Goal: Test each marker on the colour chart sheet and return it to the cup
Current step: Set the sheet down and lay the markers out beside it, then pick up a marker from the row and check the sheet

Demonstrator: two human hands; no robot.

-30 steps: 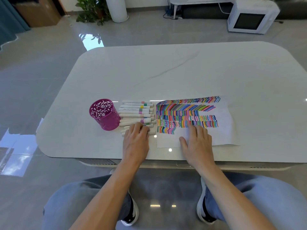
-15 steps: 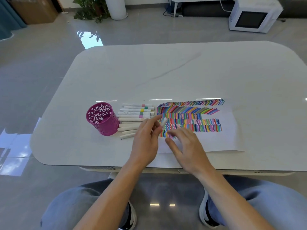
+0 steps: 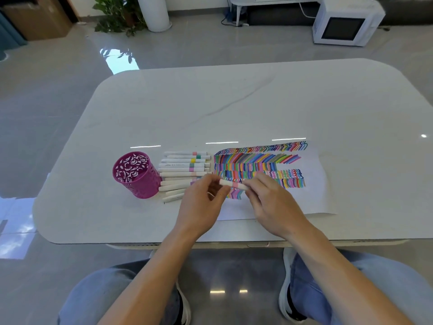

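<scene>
Since a second ago the left hand (image 3: 201, 202) has left the row of markers and the right hand (image 3: 274, 205) has lifted off the paper. The two have met, and both now pinch one marker (image 3: 234, 184) between them. The left fingers are curled round its left end, the right thumb and fingers round its right end.

The marker is white with a pink band. It lies roughly level just above the left part of the colour chart sheet (image 3: 314, 184), over the lowest strokes. The hands hide those strokes and the near left corner of the sheet.

The loose markers (image 3: 185, 170) lie side by side on the worktop (image 3: 234, 102) between the sheet and the magenta cup (image 3: 134, 175), which stands upright just left of them. The left hand covers the tips of the nearest ones.

On the floor beyond stand a white microwave (image 3: 346, 22), a potted plant (image 3: 117, 15) and a cardboard box (image 3: 35, 19).
</scene>
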